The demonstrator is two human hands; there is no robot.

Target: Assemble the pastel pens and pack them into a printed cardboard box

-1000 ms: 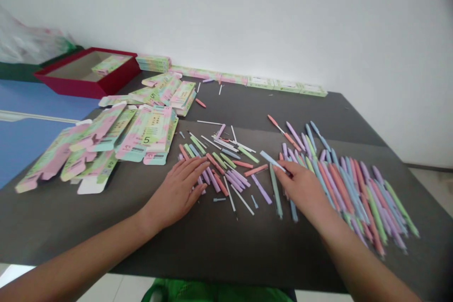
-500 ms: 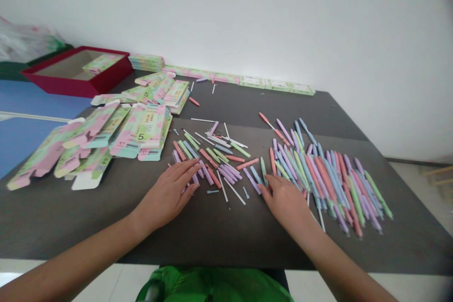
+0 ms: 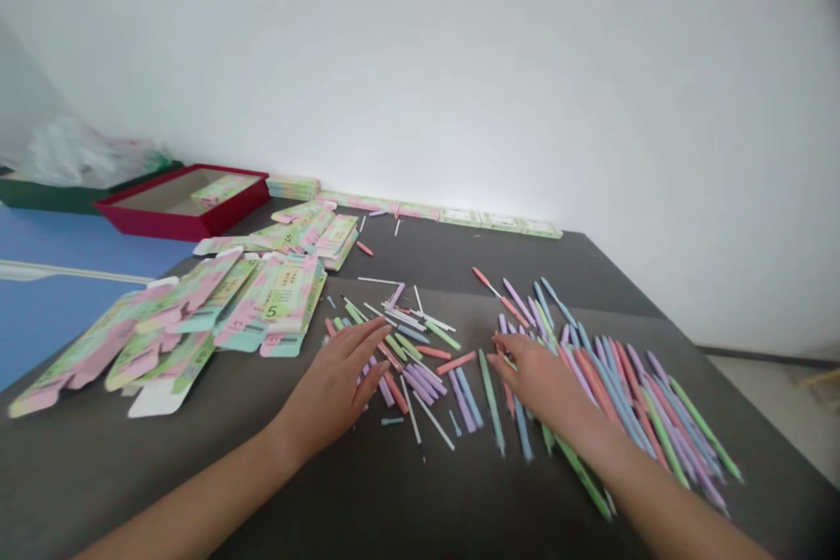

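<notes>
My left hand [image 3: 338,376] lies palm down with its fingers stretched over the left part of a pile of pen parts, covering some of them. Short coloured barrels, such as the purple barrels [image 3: 423,381], and thin white refills [image 3: 433,420] make up that pile. My right hand [image 3: 544,376] is at the left edge of a spread of pastel pens [image 3: 613,376]. Its thumb and fingers are curled together above a red pen [image 3: 508,398]; what they grip is hidden. A green pen [image 3: 491,402] lies apart, just left of this hand.
Flattened, printed pen boxes [image 3: 227,306] overlap on the left. A red box lid or tray [image 3: 157,223] with printed boxes inside stands at the back left, near a clear plastic bag [image 3: 85,153]. More boxes [image 3: 459,217] line the wall. Small blue clips [image 3: 392,421] lie in front of the pile.
The camera has tilted up, so everything sits lower in view. My right hand has shifted right from the green pen, which now lies free. My left hand stays over the pile.
</notes>
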